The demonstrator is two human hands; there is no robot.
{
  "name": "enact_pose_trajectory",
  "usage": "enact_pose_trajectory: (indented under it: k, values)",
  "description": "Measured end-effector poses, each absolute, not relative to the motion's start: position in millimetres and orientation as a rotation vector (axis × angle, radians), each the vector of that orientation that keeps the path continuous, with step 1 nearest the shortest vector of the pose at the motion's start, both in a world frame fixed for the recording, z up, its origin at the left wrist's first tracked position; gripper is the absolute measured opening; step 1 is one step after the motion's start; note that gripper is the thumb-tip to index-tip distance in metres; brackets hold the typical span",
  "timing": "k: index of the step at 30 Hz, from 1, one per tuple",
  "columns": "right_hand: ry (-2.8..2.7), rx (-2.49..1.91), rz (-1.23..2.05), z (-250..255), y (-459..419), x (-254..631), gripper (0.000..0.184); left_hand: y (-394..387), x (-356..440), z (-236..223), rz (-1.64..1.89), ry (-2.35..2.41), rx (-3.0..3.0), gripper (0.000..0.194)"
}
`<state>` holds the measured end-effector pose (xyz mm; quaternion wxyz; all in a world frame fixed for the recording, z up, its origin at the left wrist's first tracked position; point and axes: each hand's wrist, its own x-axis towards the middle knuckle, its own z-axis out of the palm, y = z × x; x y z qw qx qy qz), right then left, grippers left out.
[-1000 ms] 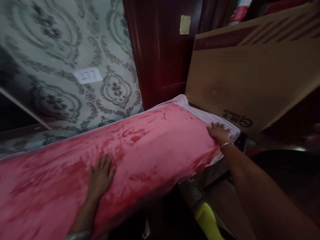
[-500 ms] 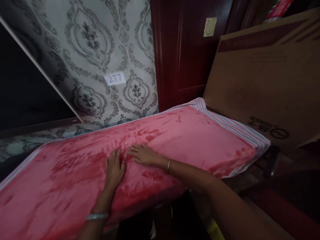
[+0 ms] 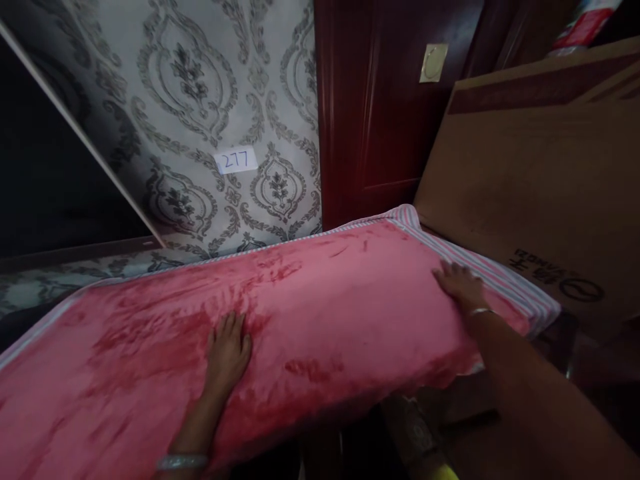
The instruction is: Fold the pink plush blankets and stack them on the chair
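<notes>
A pink plush blanket [image 3: 350, 300] lies spread over a long low surface, with darker red streaks where the nap is brushed. My left hand [image 3: 229, 347] rests flat on it left of the middle, fingers stretched out and holding nothing. Over at the right end, my right hand [image 3: 459, 285] lies palm down on the plush, fingers apart, close to a folded-over edge with a striped underside [image 3: 495, 277]. Both wrists carry bracelets. What supports the blanket is hidden beneath it.
Behind the blanket rises a patterned wall [image 3: 187, 80] bearing a paper label [image 3: 237, 160] marked 277. A dark red door panel [image 3: 370, 120] stands beside it. At right leans a large cardboard box [image 3: 540, 160]; at left is a dark screen [image 3: 55, 160].
My right hand has swept right across the blanket, from beside my left hand to near the striped edge. My left hand stays in about the same place. The view has shifted slightly.
</notes>
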<state>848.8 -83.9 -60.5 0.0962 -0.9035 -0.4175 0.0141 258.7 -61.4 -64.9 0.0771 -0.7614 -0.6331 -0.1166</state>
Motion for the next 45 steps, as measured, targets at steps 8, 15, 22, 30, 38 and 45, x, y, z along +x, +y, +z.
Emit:
enact_pose_trajectory:
  k: [8,15,22,30,38,45]
  values:
    - [-0.991,-2.630,-0.139,-78,-100,856,0.064,-71,269,-60,-0.369,-1.976,-2.276,0.053]
    - [-2.027,-2.008,0.007,-49,-10,651,0.054,-48,258,-51,-0.550,-2.098,-2.330,0.048]
    - [-2.493,-1.415,0.116,-46,28,465,0.055,10,273,-26,-0.544,-2.090,-2.146,0.053]
    - [-2.500,-1.595,0.087,-46,94,515,0.056,22,275,-47,-0.165,-2.109,-2.168,0.056]
    - [-1.751,-2.478,0.012,-43,74,787,0.057,29,272,-55,-0.262,-2.100,-2.164,0.057]
    - [-1.154,-2.677,0.078,-71,12,893,0.063,24,277,-48,-0.179,-2.159,-2.172,0.055]
